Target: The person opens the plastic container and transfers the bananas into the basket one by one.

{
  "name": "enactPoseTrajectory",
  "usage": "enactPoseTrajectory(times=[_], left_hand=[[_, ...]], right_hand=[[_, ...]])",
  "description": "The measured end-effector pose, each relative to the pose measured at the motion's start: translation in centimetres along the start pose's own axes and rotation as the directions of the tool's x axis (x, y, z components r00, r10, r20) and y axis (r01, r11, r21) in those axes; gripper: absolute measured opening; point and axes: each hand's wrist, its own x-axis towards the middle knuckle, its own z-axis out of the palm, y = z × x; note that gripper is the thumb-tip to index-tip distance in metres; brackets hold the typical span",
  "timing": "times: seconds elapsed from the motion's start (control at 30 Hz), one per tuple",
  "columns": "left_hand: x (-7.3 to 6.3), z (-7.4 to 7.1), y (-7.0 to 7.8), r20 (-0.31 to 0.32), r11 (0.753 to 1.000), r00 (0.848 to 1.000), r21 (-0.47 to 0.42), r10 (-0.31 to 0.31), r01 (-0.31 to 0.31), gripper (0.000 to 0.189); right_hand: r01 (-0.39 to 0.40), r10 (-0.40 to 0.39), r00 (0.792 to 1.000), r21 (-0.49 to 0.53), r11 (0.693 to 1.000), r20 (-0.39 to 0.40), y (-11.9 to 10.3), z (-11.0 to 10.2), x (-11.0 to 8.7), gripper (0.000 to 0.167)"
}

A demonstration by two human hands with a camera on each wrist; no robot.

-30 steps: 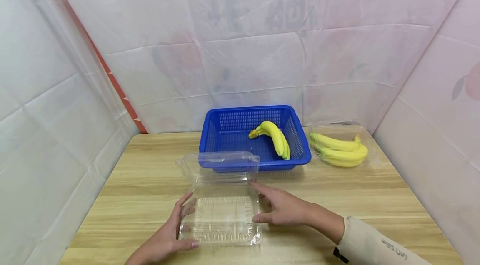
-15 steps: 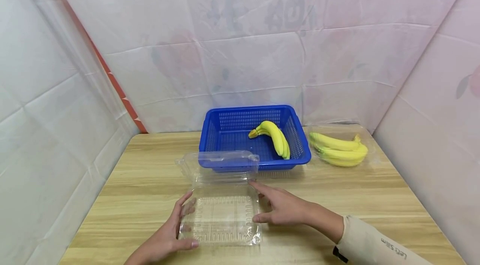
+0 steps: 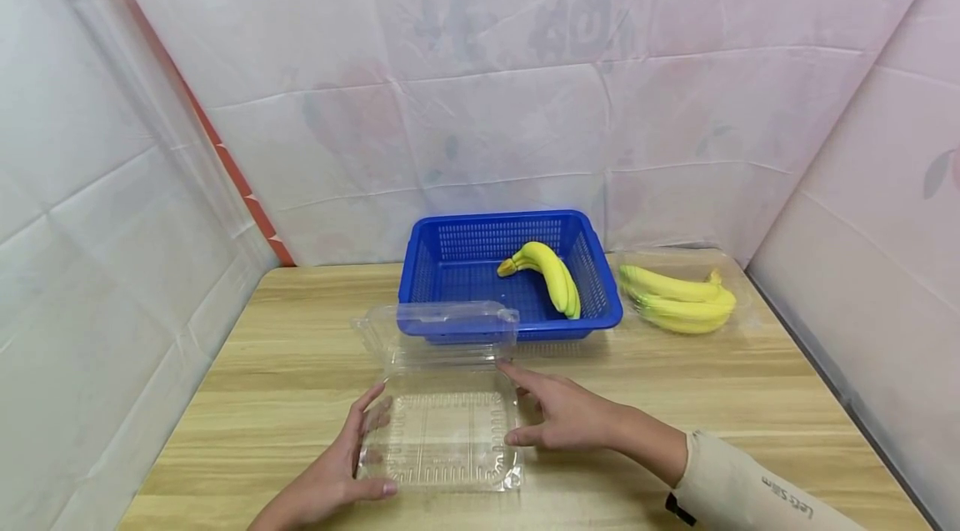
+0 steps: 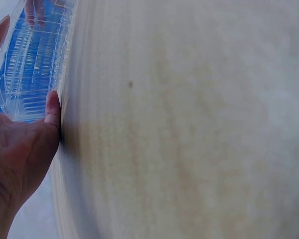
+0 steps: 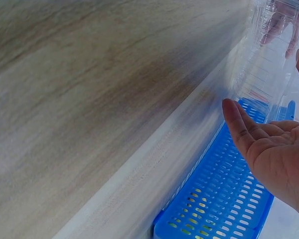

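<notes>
A clear plastic clamshell box [image 3: 448,439] lies with its lid raised at the back, toward the blue basket. Nothing shows inside its tray. My left hand [image 3: 333,460] rests along the left side, thumb at the near corner and fingers spread against the wall. On the opposite side my right hand [image 3: 562,414] has its index finger reaching to the hinge and its thumb by the right rim. Fingers of both hands are extended; in the left wrist view the left thumb [image 4: 52,107] lies close to the table. In the right wrist view the right fingers [image 5: 237,119] point at the box.
Behind the lid stands a blue plastic basket [image 3: 607,298] with a bunch of bananas [image 3: 555,277] in it. At the back right, a closed clear box holds more bananas [image 3: 682,302]. Sheeted walls [image 3: 487,131] surround the wooden table [image 3: 285,348] at the back and sides.
</notes>
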Motion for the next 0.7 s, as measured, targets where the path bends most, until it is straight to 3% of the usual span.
enactPoseTrajectory(times=[0.43, 0.7], left_hand=[[-0.1, 0.0, 0.4, 0.002, 1.000, 1.000, 0.005, -0.021, 0.021, 0.122], [-0.3, -0.2, 1.5, -0.036, 0.995, 0.995, 0.048, -0.089, 0.090, 0.128]], right_hand=[[0.013, -0.013, 1.000, -0.009, 1.000, -0.005, 0.0, 0.0, 0.0, 0.107], [0.020, -0.020, 1.000, 0.020, 1.000, 0.013, -0.5, 0.2, 0.2, 0.107]])
